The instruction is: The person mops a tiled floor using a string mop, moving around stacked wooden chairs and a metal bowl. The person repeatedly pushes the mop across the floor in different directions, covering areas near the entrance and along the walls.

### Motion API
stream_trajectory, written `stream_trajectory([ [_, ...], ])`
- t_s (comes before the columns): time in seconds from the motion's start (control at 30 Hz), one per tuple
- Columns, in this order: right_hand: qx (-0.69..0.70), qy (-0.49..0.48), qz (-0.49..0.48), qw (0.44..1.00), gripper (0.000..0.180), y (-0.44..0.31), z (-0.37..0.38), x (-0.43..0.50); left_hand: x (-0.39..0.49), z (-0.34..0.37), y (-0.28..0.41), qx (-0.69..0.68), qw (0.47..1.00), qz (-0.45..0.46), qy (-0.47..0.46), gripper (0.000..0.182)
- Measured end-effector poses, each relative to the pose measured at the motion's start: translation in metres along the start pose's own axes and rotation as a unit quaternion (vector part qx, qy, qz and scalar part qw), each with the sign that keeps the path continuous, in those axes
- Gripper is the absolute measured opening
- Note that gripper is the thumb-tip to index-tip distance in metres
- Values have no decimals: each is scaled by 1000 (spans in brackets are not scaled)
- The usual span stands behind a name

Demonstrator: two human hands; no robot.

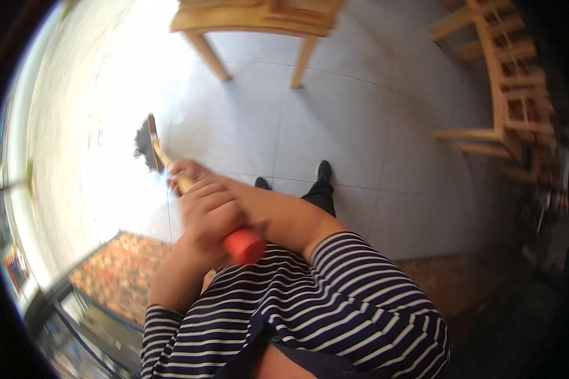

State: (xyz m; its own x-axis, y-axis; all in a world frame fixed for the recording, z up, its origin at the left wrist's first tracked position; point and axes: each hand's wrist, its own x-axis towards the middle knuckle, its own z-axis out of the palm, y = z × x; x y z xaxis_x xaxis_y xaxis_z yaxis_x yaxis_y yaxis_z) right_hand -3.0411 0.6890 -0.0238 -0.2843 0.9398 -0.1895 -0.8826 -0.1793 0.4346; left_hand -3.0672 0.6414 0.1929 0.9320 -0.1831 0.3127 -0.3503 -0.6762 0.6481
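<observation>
Both my hands grip the pale handle of a broom (186, 184), which slants down and away to the left. My left hand (213, 213) is closed around the upper part, just below the red end cap (244, 246). Farther down the handle, my right hand (189, 170) holds on with its forearm crossing in front of my body; it is partly hidden behind the left. The broom head with dark bristles (146, 144) is at the floor on the left, beside a bright patch of light. Motion blurs the hands slightly.
Grey tiled floor (341, 123) spreads around my dark shoes (325, 170). A wooden table or chair (256, 21) stands ahead on light legs. Slatted wooden furniture (498, 94) lines the right. Near my left side is a brown-patterned surface (123, 272) with a dark edge.
</observation>
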Motion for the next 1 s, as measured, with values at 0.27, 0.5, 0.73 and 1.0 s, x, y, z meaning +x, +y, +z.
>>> stream_trajectory([
  [0.27,83,127,-329,932,41,14,9,-138,31,-43,76,-306,938,123,108,38],
  [0.5,58,129,-576,805,11,-35,-38,-330,75,31,73,-311,942,4,127,16],
  [0.73,155,322,-650,671,9,-125,-145,-441,67,192,21,-494,858,-131,-50,19],
  [1.0,163,369,-495,769,27,-133,-254,-294,38,139,39,-427,770,-474,22,39],
])
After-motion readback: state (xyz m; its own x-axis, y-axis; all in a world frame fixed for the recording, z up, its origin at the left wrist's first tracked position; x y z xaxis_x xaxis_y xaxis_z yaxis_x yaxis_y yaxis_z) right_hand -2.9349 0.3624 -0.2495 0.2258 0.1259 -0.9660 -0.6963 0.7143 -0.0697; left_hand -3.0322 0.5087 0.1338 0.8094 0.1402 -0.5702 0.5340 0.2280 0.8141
